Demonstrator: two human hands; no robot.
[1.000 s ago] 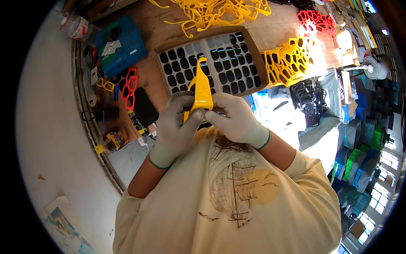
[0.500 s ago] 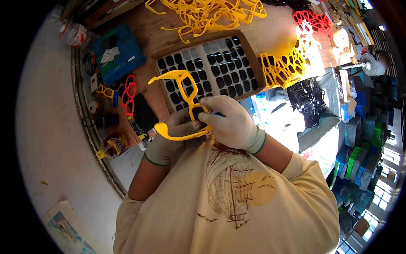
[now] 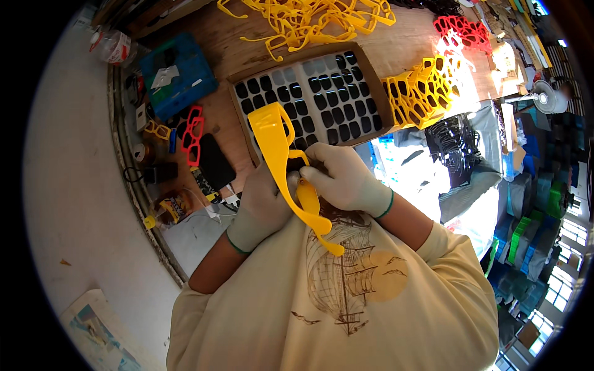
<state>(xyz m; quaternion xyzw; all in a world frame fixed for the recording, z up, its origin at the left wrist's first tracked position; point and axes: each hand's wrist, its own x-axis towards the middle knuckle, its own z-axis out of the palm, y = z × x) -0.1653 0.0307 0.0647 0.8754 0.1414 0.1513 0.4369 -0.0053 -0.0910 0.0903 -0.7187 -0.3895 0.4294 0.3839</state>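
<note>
We are holding a yellow glasses frame [image 3: 270,142] out in front of our chest, its long arm slanting down across the cream shirt [image 3: 247,309]. Our left hand [image 3: 260,201], gloved in pale fabric, is gripping it from the left, its fingertips hiding behind the yellow plastic. Our right hand [image 3: 346,179] is pinching the rim between thumb and bent fingers — just beside an opening where 1 dark lens [image 3: 297,164] is showing, though we cannot tell whether it is sitting fully in. Beyond our hands, a cardboard box [image 3: 374,80] is lying on the wooden table [image 3: 405,38], holding rows of dark lenses [image 3: 337,115]. A tangled pile of yellow frames [image 3: 303,28] is lying behind the box, and a stack of yellow glasses [image 3: 427,89] is standing to its right. Farther left, 1 red frame [image 3: 193,133] is resting near a blue case [image 3: 179,71].
</note>
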